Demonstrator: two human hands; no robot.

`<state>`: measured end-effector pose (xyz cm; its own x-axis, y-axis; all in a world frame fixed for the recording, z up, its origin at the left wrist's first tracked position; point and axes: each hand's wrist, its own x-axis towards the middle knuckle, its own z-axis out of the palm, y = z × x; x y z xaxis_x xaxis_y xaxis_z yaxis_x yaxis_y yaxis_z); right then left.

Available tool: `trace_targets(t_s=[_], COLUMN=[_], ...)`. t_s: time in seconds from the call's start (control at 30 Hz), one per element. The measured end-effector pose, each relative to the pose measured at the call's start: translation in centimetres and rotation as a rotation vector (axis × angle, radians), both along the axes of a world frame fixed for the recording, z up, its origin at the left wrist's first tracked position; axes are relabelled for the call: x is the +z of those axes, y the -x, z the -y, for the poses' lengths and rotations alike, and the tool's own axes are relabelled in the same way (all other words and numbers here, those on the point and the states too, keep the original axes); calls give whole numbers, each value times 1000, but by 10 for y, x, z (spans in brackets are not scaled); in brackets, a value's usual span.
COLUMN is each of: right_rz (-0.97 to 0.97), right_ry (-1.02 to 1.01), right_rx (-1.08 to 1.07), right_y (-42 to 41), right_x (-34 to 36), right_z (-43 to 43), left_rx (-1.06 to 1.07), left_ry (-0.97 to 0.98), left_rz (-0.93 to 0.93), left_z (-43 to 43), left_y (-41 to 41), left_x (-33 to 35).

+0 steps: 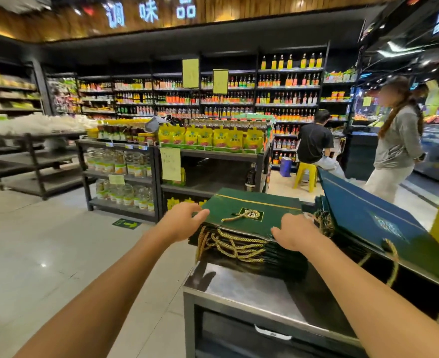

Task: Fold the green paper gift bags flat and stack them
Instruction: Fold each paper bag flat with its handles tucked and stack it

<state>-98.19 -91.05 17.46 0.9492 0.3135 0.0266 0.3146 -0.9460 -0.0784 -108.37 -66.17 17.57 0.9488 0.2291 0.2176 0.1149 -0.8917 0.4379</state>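
A stack of flat green paper gift bags [249,244] with gold rope handles lies on a steel counter [241,288]. The top bag [252,213] lies flat, with a gold emblem and a gold rope on its face. My left hand [183,223] holds the top bag's left edge, thumb on top. My right hand [295,233] rests on the bag's near right corner with its fingers over the edge. To the right, more green bags [383,228] lean tilted against each other, gold handles hanging down.
The steel counter has a drawer handle [272,333] on its front. Black shelves of yellow pouches [213,138] and bottles stand behind. One person sits on a yellow stool [306,177]; another person [396,140] stands at the right. Tiled floor lies to the left.
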Motion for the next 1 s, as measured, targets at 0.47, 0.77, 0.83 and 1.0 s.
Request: trace_targets(t_s=[0.47,0.77,0.83,1.0], right_rz=[-35,48,74,81], right_ry=[-397,-793,-824,-920], right_rx=[-177,-54,-33,-5], right_y=[-1,75,86,87], right_x=[-23,-47,-52,-71], right_z=[24,66,76,86], left_rx=[196,46,41,51], left_ry=[524,693,701,581], left_rz=[163,221,220,219], left_z=[-6,14,16,23], left_y=[-3,84,95,94], left_x=[-10,-16,-20,-24])
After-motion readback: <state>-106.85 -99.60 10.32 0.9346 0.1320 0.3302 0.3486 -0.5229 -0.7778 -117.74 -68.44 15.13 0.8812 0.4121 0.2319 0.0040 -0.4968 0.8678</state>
